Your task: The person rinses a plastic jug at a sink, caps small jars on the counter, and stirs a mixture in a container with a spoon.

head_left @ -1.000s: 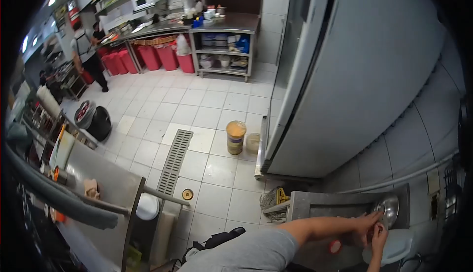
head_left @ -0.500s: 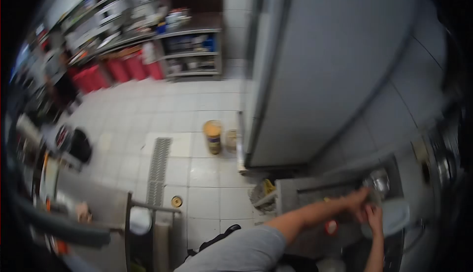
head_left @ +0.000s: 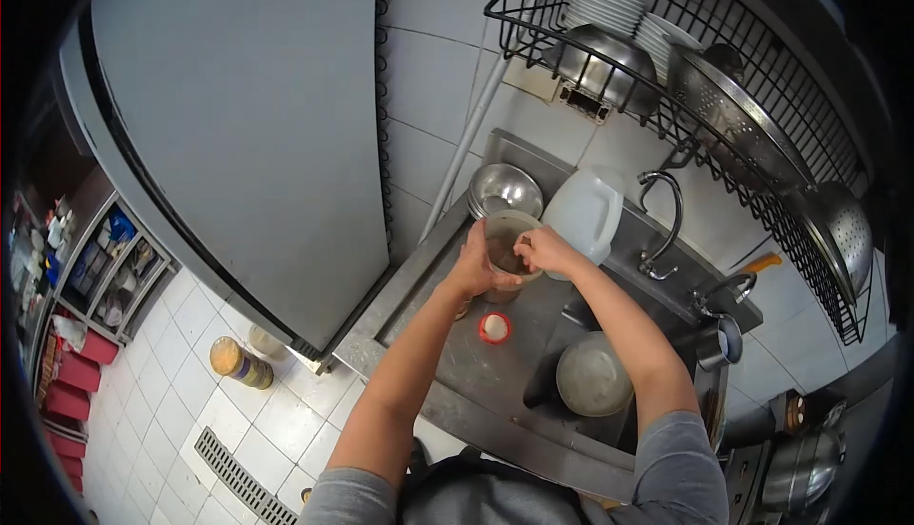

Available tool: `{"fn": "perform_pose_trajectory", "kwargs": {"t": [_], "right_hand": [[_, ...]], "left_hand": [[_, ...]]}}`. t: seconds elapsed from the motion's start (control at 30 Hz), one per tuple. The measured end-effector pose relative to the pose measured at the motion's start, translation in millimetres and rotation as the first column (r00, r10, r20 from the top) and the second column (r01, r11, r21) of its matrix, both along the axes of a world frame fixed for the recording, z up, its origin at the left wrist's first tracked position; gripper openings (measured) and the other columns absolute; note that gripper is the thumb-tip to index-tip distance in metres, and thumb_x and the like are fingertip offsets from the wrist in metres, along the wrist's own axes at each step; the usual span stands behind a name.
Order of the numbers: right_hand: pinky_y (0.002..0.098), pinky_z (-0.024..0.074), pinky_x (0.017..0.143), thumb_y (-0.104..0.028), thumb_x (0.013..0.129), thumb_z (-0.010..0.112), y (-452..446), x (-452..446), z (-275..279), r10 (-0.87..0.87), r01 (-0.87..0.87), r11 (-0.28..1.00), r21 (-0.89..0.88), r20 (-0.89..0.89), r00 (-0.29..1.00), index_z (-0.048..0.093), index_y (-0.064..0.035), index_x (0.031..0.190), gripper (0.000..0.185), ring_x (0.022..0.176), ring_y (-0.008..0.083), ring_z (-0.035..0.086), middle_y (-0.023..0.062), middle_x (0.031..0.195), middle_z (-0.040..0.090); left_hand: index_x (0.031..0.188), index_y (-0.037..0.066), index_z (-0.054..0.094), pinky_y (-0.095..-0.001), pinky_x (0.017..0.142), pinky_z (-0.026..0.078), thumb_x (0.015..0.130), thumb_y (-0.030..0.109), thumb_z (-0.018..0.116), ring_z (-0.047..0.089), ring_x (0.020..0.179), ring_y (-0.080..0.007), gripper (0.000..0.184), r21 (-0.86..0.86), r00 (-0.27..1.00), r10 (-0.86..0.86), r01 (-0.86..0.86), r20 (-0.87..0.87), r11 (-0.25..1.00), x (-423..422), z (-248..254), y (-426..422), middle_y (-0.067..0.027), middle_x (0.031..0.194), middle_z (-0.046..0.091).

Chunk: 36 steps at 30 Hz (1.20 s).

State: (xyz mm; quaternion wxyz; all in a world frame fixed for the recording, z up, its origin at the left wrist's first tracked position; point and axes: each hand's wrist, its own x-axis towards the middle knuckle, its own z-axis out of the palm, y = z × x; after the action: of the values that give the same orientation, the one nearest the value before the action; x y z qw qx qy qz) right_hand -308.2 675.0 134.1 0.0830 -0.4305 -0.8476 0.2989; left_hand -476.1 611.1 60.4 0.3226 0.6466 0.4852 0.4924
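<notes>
Over the steel sink counter (head_left: 438,368), my left hand (head_left: 476,263) is wrapped round the side of a tall translucent plastic container (head_left: 505,228). My right hand (head_left: 545,249) reaches over the container's rim, fingers bent together inside; whatever they pinch is hidden. Just below the container lies a small red-rimmed round piece (head_left: 494,328) with a whitish middle. Shiny metal bowls (head_left: 505,190) are stacked behind it. A white translucent plastic jug (head_left: 588,209) leans beside my right hand. Beneath my right forearm, a round greyish bowl (head_left: 595,375) sits at the sink basin.
Two curved faucets (head_left: 671,206) rise along the back wall. A black wire rack (head_left: 762,78) overhead holds plates, metal bowls and colanders. A tall grey fridge-like cabinet (head_left: 238,144) stands left. On the floor is a large jar (head_left: 240,363) near a drain grate (head_left: 243,477).
My view has swung right, from the kitchen floor to the sink. Both hands remain close together at the container, which now shows clearly.
</notes>
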Motion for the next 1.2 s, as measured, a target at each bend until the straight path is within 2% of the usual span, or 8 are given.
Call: {"fn": "perform_pose_trajectory", "kwargs": {"t": [0.23,0.33,0.43,0.53,0.73,0.87,0.97,1.2], "right_hand": [[0.035,0.0478,0.058,-0.019,0.086,0.056,1,-22,-32,-0.08,0.073,0.997,-0.034,-0.308,0.948,0.062,0.0014,0.082,0.022,0.058,0.0218,0.062,0.0133,0.068,0.064],[0.0392,0.0474,0.062,-0.019,0.085,0.056,19,-20,-35,-0.033,0.092,0.97,0.223,-0.254,0.967,0.063,0.0006,0.081,0.021,0.062,0.0313,0.062,0.0187,0.071,0.063],[0.0328,0.0489,0.054,-0.016,0.088,0.054,23,-8,-21,0.019,-0.009,0.931,0.365,-0.022,1.0,0.062,0.0043,0.085,0.023,0.054,0.0175,0.061,0.0119,0.062,0.062],[0.0399,0.0479,0.062,-0.019,0.084,0.057,14,-4,-13,0.012,-0.009,0.971,0.24,-0.011,1.0,0.063,0.001,0.082,0.021,0.062,0.0312,0.062,0.0186,0.071,0.063],[0.0335,0.0487,0.057,-0.02,0.086,0.055,-1,-19,-29,-0.09,0.059,0.99,-0.126,-0.254,0.963,0.063,0.0009,0.083,0.022,0.054,0.0153,0.061,0.0084,0.065,0.064],[0.0356,0.0482,0.058,-0.02,0.086,0.056,13,-25,-37,-0.092,0.13,0.986,0.108,-0.304,0.948,0.062,0.0019,0.084,0.023,0.057,0.0211,0.063,0.0139,0.065,0.063],[0.0329,0.0495,0.055,-0.016,0.088,0.053,24,-14,-30,0.04,-0.015,0.863,0.505,-0.04,0.998,0.061,0.0042,0.082,0.023,0.056,0.0171,0.062,0.0109,0.064,0.063],[0.0371,0.0487,0.057,-0.02,0.086,0.056,-14,-9,-14,-0.099,0.082,0.991,-0.105,-0.167,0.981,0.063,0.0039,0.08,0.025,0.055,0.0225,0.063,0.0161,0.067,0.064]], "left_hand": [[0.138,-0.008,0.009,-0.0391,0.107,0.028,0.043,0.038,0.091,0.03,0.13,-0.0319,0.134,0.003,1.0,0.003,-0.003,-0.023,1.0,0,-4,2,-0.0233,0.138,0.028],[0.138,-0.008,0.008,-0.0392,0.107,0.029,0.044,0.037,0.091,0.031,0.129,-0.0318,0.133,0.033,1.0,0.007,-0.007,-0.023,0.999,1,-5,3,-0.0227,0.137,0.029],[0.138,-0.007,0.008,-0.0394,0.107,0.029,0.045,0.034,0.091,0.032,0.129,-0.031,0.131,0.022,0.999,0.01,-0.01,-0.031,1.0,0,-5,2,-0.0217,0.137,0.03],[0.138,-0.007,0.006,-0.0396,0.107,0.03,0.046,0.03,0.091,0.033,0.128,-0.03,0.131,0.003,0.998,-0.033,0.033,0.052,0.999,1,-4,1,-0.0208,0.137,0.03],[0.138,-0.006,0.004,-0.0399,0.107,0.03,0.046,0.027,0.091,0.034,0.128,-0.0295,0.131,-0.05,0.992,-0.05,0.056,0.113,0.997,2,-6,2,-0.0203,0.137,0.031],[0.139,-0.006,0.005,-0.0394,0.107,0.03,0.045,0.03,0.091,0.033,0.129,-0.0297,0.132,-0.043,0.999,-0.015,0.017,0.042,0.999,1,1,-3,-0.0204,0.138,0.031],[0.139,-0.005,0.007,-0.0386,0.107,0.029,0.045,0.033,0.091,0.031,0.13,-0.0311,0.132,-0.021,1.0,-0.007,0.007,0.003,1.0,0,-1,-3,-0.0217,0.138,0.03],[0.14,-0.002,0.01,-0.0488,0.109,0.011,0.047,0.048,0.086,0.029,0.132,-0.0317,0.13,-0.075,0.979,0.052,-0.068,-0.195,0.995,3,18,-19,-0.0186,0.139,0.034]]}}
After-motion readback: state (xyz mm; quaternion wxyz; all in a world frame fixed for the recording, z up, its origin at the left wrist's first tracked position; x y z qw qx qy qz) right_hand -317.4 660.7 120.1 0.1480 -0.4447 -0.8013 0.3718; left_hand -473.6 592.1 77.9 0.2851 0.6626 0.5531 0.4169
